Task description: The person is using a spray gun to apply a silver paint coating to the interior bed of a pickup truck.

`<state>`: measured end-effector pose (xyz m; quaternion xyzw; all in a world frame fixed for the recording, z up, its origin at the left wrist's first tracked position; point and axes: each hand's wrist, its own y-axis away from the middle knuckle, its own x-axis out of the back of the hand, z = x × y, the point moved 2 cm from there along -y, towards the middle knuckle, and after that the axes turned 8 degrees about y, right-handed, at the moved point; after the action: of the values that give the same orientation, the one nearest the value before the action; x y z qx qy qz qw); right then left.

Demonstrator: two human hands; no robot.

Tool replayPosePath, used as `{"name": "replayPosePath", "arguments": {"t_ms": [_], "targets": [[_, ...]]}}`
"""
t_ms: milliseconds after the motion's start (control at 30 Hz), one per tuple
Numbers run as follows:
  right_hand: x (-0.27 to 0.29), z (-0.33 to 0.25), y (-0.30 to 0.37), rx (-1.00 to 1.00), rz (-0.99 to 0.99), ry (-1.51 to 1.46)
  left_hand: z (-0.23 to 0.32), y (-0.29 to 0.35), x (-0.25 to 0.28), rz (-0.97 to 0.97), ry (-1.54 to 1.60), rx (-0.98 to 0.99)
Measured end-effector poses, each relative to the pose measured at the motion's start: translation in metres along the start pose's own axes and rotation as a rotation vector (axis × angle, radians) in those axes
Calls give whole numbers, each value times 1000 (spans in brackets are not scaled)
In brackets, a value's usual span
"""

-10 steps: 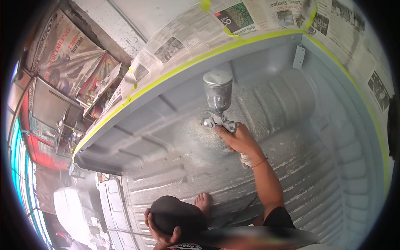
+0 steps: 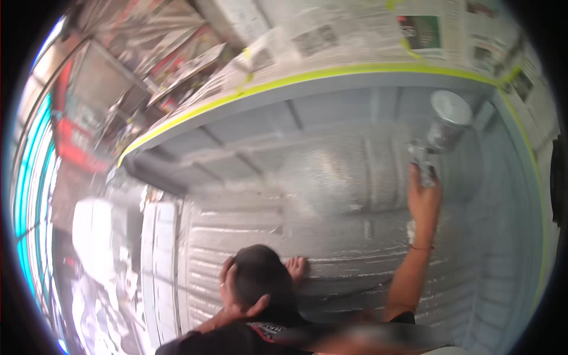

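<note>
Spray gun [image 2: 422,161] sits grasped in my right grip [image 2: 425,198], silver cup [image 2: 448,123] just beyond; to its lower left, my left grip [image 2: 234,306] curves round a dark form [image 2: 264,277], clasp uncertain.

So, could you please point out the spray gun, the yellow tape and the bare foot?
Spray gun [image 2: 441,136], head view: the lower part of its cup.
Yellow tape [image 2: 349,71], head view: near the middle of its long upper strip.
Bare foot [image 2: 297,270], head view: the top, behind the toes.

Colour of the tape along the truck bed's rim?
Bright yellow, slightly greenish, for the tape; seen best in the head view.
</note>
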<state>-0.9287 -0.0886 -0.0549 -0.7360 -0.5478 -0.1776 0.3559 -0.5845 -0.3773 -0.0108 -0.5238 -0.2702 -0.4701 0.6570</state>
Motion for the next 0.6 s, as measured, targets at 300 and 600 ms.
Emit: {"name": "replayPosePath", "arguments": {"t_ms": [300,600], "targets": [[-35,-37,40,-279,-618,-376,1,-13,-6,49,168,189],[-71,-32,50,42,-887,-154,11,-39,32,-172,188,338]]}}
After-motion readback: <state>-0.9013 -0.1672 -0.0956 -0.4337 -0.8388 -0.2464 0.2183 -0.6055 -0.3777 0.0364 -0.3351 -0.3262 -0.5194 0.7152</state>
